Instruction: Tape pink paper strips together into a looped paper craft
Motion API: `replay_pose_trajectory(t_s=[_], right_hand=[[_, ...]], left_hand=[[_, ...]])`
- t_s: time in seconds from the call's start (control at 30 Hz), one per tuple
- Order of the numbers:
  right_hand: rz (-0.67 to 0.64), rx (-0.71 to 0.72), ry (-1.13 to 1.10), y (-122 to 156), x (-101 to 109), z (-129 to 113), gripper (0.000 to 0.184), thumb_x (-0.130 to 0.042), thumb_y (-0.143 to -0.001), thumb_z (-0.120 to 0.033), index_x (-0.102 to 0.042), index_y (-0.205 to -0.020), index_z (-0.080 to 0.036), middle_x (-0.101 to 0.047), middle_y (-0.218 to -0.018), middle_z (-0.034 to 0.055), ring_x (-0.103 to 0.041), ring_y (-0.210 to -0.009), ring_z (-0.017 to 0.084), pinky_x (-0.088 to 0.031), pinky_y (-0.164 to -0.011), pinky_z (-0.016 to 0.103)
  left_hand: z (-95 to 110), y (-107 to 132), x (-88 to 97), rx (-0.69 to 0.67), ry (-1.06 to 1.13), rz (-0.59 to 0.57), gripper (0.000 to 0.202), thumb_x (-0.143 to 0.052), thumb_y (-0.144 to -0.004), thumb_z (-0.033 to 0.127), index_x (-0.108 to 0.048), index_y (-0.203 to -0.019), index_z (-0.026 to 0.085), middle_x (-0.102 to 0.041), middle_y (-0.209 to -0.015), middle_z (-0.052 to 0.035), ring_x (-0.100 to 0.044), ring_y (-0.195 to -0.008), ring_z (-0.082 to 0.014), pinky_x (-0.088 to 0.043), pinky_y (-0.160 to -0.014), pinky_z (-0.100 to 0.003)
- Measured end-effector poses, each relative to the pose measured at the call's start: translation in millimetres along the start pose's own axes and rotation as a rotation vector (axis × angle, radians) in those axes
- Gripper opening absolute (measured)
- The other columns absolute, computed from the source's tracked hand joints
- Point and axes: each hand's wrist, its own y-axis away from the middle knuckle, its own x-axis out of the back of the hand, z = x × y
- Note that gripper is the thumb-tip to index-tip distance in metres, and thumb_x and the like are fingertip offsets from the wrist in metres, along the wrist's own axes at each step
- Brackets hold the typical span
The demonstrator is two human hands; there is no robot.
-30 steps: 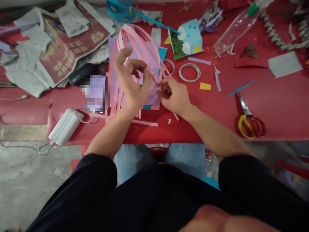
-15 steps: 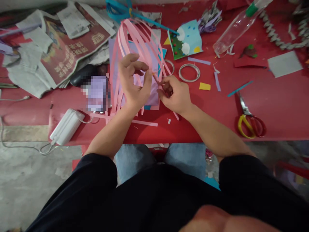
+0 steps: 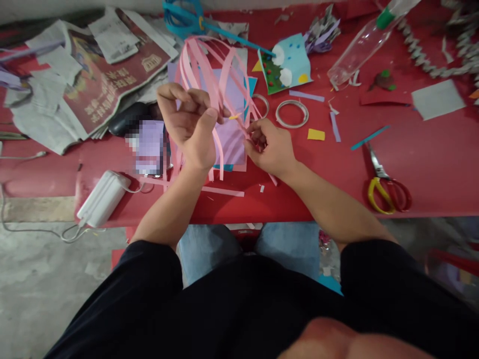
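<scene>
Pink paper strips (image 3: 192, 62) arch in loops from a narrow gathered stem, where a small yellow band (image 3: 234, 117) shows. My right hand (image 3: 272, 147) is closed on the end of this stem, thumb against curled fingers. To the left, my left hand (image 3: 189, 119) is palm up, its thumb pressed to the fingers over one pink strip, whose loose end hangs below. Part of the loops is hidden behind the left hand. Beneath both hands lies a purple paper sheet (image 3: 230, 142), with blue paper at its edges.
Scissors (image 3: 379, 172) lie on the red table (image 3: 337, 189) at the right. Tape rings (image 3: 292, 113), a painted card (image 3: 286, 62) and a plastic bottle (image 3: 361, 52) are beyond the hands. Newspaper (image 3: 108, 75), a black mouse (image 3: 127, 118) and a white power bank (image 3: 104, 197) are at the left.
My left hand has moved left and turned palm up, now with a pink strip under its thumb. The loops have shifted, while my right hand keeps its grip on the stem.
</scene>
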Motion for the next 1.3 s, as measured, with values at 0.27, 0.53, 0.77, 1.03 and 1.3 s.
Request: replay_pose_trajectory(t_s=[0.27,0.53,0.77,1.03,1.3], right_hand=[[0.035,0.044,0.011,-0.7,-0.8,4.8,0.026,-0.064,-0.096,-0.038,-0.065,-0.118,-0.024,-0.073,-0.084,-0.0008,-0.070,-0.072,0.019,-0.049,-0.067,0.035],[0.016,0.023,0.002,-0.8,0.2,1.2,0.027,-0.065,-0.095,-0.039,-0.064,-0.118,-0.024,-0.073,-0.085,0.0002,-0.071,-0.075,0.020,-0.049,-0.067,0.036],[0.061,0.033,0.010,-0.9,1.1,-5.1,0.022,-0.064,-0.095,-0.039,-0.065,-0.113,-0.026,-0.073,-0.085,0.0002,-0.072,-0.076,0.020,-0.049,-0.067,0.034],[0.101,0.040,0.026,-0.7,0.9,-8.0,0.021,-0.067,-0.094,-0.038,-0.066,-0.112,-0.026,-0.073,-0.084,-0.0005,-0.069,-0.071,0.018,-0.049,-0.067,0.034],[0.113,0.047,0.031,-2.0,1.2,-7.6,0.020,-0.065,-0.093,-0.036,-0.066,-0.111,-0.026,-0.075,-0.086,-0.0001,-0.072,-0.076,0.019,-0.048,-0.067,0.033]], left_hand=[[18.8,3.3,-6.3,0.127,-0.131,0.049,0.052,-0.066,-0.105,0.074,-0.042,-0.127,0.034,-0.068,-0.108,-0.0011,-0.070,-0.112,-0.0183,-0.063,-0.094,-0.041],[27.5,15.1,-30.9,0.044,-0.291,0.064,0.059,-0.056,-0.105,0.086,-0.041,-0.134,0.037,-0.064,-0.106,-0.0023,-0.078,-0.105,-0.0228,-0.068,-0.088,-0.045],[16.2,18.3,-28.8,0.066,-0.304,0.097,0.057,-0.064,-0.104,0.080,-0.043,-0.132,0.035,-0.067,-0.107,-0.0018,-0.077,-0.099,-0.0208,-0.065,-0.092,-0.043],[13.4,19.1,-28.0,0.008,-0.299,0.094,0.054,-0.065,-0.105,0.076,-0.044,-0.136,0.037,-0.068,-0.101,-0.0002,-0.075,-0.088,-0.0192,-0.064,-0.089,-0.043],[5.1,14.6,-16.7,-0.042,-0.407,0.052,0.055,-0.070,-0.100,0.078,-0.056,-0.133,0.036,-0.069,-0.127,-0.0072,-0.074,-0.093,-0.0219,-0.065,-0.088,-0.045]])
